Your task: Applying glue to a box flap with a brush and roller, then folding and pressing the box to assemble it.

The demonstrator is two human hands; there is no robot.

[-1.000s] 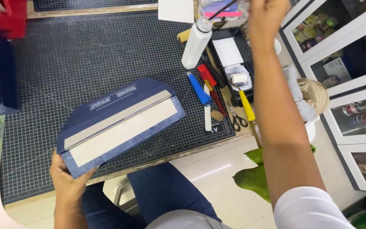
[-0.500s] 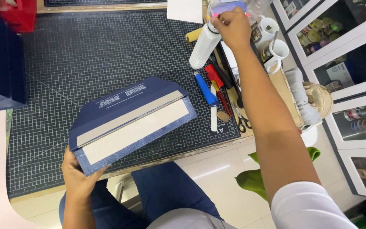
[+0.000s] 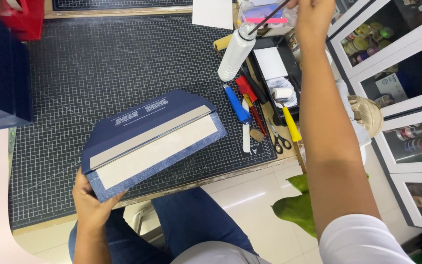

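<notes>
A navy blue cloth-covered book case with bare grey board panels on its inner face (image 3: 152, 142) is gripped at its near corner by the left hand (image 3: 91, 203), thumb on top and fingers curled beneath, so that it is held tilted over the near part of the dark gridded cutting mat (image 3: 98, 63). The right hand (image 3: 313, 14) is raised at the far right of the bench, its fingers closed around the thin dark handle of a brush (image 3: 269, 17), which slants down toward the white plastic glue bottle (image 3: 235, 49). The step in hand is judged to be the taking up of glue; next, the brush would need to be brought across to the bare board while the case is steadied. Just right of the bottle a black tray (image 3: 289, 63) is set, and beside it a blue-handled knife (image 3: 236, 103) and small scissors (image 3: 282, 139) are laid.
</notes>
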